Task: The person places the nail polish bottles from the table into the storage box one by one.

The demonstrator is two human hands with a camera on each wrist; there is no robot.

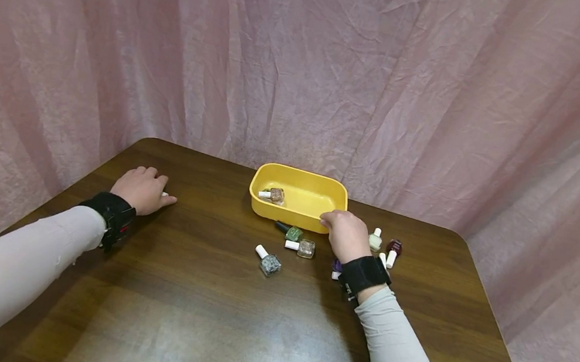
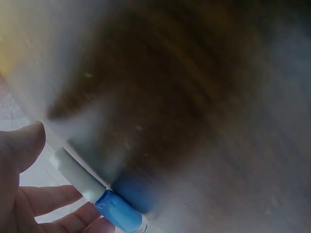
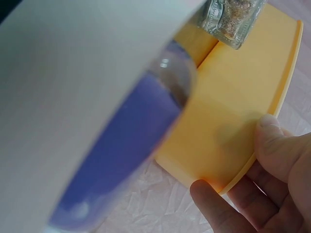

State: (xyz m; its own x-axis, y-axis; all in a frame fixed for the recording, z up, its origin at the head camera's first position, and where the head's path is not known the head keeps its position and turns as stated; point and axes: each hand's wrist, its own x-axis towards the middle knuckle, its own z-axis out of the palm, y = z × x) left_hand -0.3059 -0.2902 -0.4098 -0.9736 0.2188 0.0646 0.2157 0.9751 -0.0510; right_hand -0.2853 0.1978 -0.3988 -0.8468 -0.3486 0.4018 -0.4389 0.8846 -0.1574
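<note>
My left hand (image 1: 141,190) is low over the table's left side, palm down. Beside its fingers lies a nail polish bottle (image 2: 119,211), blue with a white cap; the thumb stands apart from it, and the other fingers are partly hidden behind it. My right hand (image 1: 348,234) grips the front right corner of a yellow bin (image 1: 286,215), thumb at the rim and fingers around the wall. Inside the bin, at its left end, is a coppery glitter nail polish bottle (image 1: 276,195). A purple nail polish bottle (image 3: 119,150), close under the right wrist, blocks part of that wrist view.
In front of the bin lie green (image 1: 294,234), gold glitter (image 1: 306,249) and grey speckled (image 1: 270,265) nail polish bottles. Pale (image 1: 375,241) and dark red (image 1: 395,248) ones lie right of my right hand. A pink curtain (image 1: 311,77) hangs behind the wooden table (image 1: 192,306).
</note>
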